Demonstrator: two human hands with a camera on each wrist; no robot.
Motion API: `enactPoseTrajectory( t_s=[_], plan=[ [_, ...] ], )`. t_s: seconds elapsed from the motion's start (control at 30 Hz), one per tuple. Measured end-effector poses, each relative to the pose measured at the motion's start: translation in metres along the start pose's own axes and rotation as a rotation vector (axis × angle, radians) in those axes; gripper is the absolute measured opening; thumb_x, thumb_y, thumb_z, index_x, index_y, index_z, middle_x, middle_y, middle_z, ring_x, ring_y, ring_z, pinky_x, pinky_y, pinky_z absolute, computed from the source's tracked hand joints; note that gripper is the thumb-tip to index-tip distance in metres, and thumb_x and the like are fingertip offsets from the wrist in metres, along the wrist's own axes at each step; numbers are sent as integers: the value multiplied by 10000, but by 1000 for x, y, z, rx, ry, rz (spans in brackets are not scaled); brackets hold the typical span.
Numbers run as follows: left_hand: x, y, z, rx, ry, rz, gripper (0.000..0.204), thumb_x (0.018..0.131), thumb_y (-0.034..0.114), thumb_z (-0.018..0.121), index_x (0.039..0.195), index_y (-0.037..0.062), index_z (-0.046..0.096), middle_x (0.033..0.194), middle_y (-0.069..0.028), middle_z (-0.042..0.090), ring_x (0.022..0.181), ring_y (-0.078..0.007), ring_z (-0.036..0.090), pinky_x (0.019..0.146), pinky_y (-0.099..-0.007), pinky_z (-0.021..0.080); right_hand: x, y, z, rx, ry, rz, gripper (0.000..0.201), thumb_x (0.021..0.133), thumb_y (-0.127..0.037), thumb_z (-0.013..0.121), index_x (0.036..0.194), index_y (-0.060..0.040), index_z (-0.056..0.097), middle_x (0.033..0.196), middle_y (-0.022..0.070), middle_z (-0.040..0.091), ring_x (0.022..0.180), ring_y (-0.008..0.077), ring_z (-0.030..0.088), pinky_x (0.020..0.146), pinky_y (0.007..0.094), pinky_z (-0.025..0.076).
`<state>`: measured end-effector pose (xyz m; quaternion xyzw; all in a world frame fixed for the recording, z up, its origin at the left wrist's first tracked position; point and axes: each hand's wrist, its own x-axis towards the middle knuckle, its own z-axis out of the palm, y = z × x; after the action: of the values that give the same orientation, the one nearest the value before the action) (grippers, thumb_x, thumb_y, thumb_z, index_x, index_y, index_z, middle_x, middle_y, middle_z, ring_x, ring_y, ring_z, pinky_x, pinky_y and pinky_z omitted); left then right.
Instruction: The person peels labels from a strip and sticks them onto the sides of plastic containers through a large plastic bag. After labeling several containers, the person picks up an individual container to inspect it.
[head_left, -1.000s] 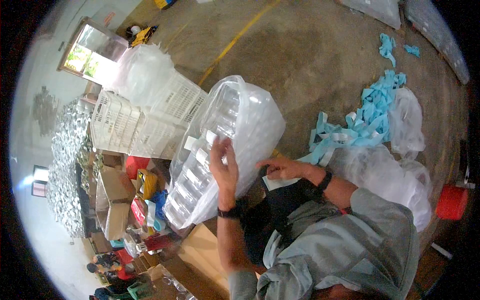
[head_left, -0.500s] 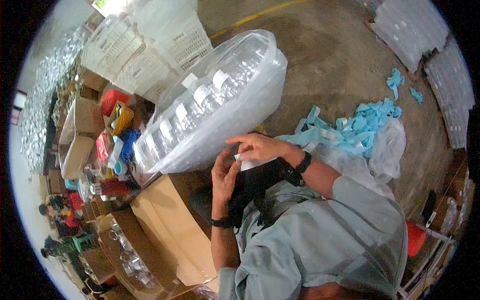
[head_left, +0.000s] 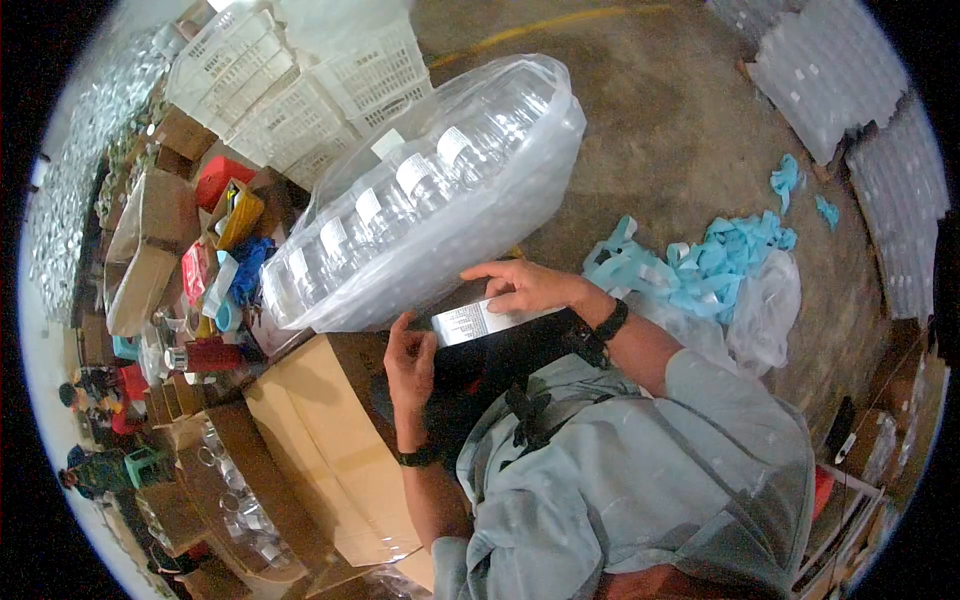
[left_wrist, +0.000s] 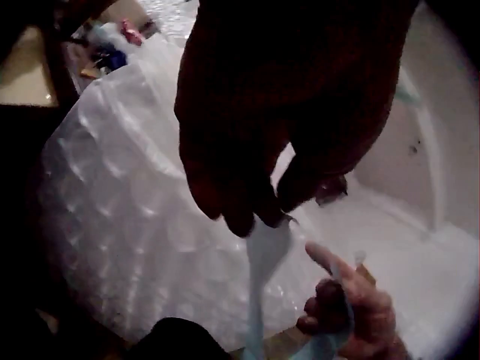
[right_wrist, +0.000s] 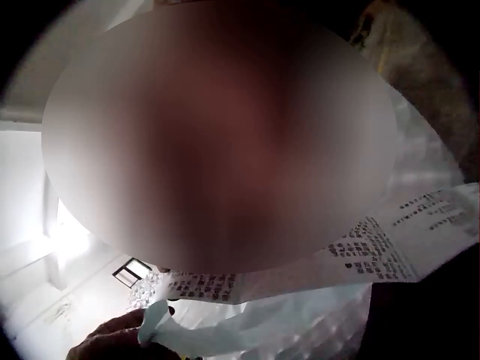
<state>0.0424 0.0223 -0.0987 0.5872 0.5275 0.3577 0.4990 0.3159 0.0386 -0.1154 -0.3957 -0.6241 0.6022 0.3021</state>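
A printed white label strip [head_left: 470, 322] stretches between the two hands above dark cloth on the lap. My left hand [head_left: 410, 365] has thumb and fingers brought together; in the left wrist view they pinch a pale strip [left_wrist: 262, 259] hanging below them. My right hand [head_left: 535, 288] holds the strip's other end with curled fingers, its index finger pointing out. Rows of small print show on the strip in the right wrist view. Just beyond the hands lies a clear plastic bag [head_left: 470, 245] of transparent bottles [head_left: 412, 178], several with white labels.
An open cardboard box [head_left: 310, 440] stands beside the left arm. White crates [head_left: 290, 120] are stacked behind the bag. Crumpled light blue strips [head_left: 740, 250] and plastic film [head_left: 765, 320] lie on the floor at right; wrapped stacks [head_left: 830, 70] stand farther off.
My left hand has come back from the labelled bottles to the strip, met the right hand there, and drawn slightly left. More printed strip now shows between them. The head view has shifted.
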Motion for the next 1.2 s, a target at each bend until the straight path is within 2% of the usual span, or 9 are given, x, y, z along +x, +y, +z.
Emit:
enactPoseTrajectory(
  t_s=[0.03,0.2,0.3,0.47,0.63,0.87,1.03,1.1,1.2],
  plan=[
    [0,3,5,200,51,50,427,928,98,654,1311,-33,516,952,-104,695,843,-141,630,771,-280,508,-1,-1,0,7,5,1,647,848,-128,653,1446,-61,416,954,108,708,847,154,648,795,321,523],
    [-7,7,50,10,-158,129,448,965,210,620,1296,-71,508,1035,-159,684,938,-169,634,835,-319,518,5,-1,5,-19,-30,-58,644,877,-119,635,1473,-85,394,935,78,696,875,140,639,785,299,514],
    [-5,12,67,12,-212,18,427,969,196,622,1290,-67,519,927,-83,649,815,-110,579,720,-272,503,0,-6,5,10,-64,-56,645,877,-117,622,1479,-96,390,928,78,706,871,146,643,802,302,511],
    [1,27,76,-158,-320,-92,344,992,131,571,1287,-44,539,953,-67,642,818,-100,580,724,-254,520,-7,3,-4,22,-26,-57,652,879,-106,608,1486,-85,371,921,77,704,857,154,644,804,307,504],
    [10,26,77,-305,-329,-249,342,993,120,553,1296,-35,531,1007,-93,637,858,-137,629,745,-293,591,-13,15,-14,-55,-5,-94,661,882,-106,613,1487,-56,352,914,72,686,874,144,624,825,294,486],
    [46,83,53,-149,-180,-171,375,983,84,515,1348,3,488,981,-76,628,860,-158,627,731,-310,584,-44,24,-60,218,210,-82,648,865,-90,626,1475,-114,410,949,35,649,886,133,595,843,292,473],
    [110,122,59,-18,-162,143,403,947,16,494,1350,-12,491,1220,-143,601,1059,-184,599,858,-303,501,-63,23,-82,368,357,-64,641,863,-65,625,1469,-142,433,938,26,621,881,115,575,856,281,462],
    [148,126,70,315,-134,483,439,908,-18,482,1347,-33,481,1255,-156,592,1091,-211,594,911,-342,487,-67,26,-82,365,381,-45,640,865,-65,633,1468,-144,435,929,20,614,874,111,571,850,277,462],
    [201,126,101,282,-132,503,487,852,-43,480,1339,-42,477,1258,-169,598,1094,-269,610,942,-369,474,-70,35,-75,332,423,-53,605,870,-85,667,1438,-175,480,968,12,622,921,119,556,880,293,455]
  ],
)
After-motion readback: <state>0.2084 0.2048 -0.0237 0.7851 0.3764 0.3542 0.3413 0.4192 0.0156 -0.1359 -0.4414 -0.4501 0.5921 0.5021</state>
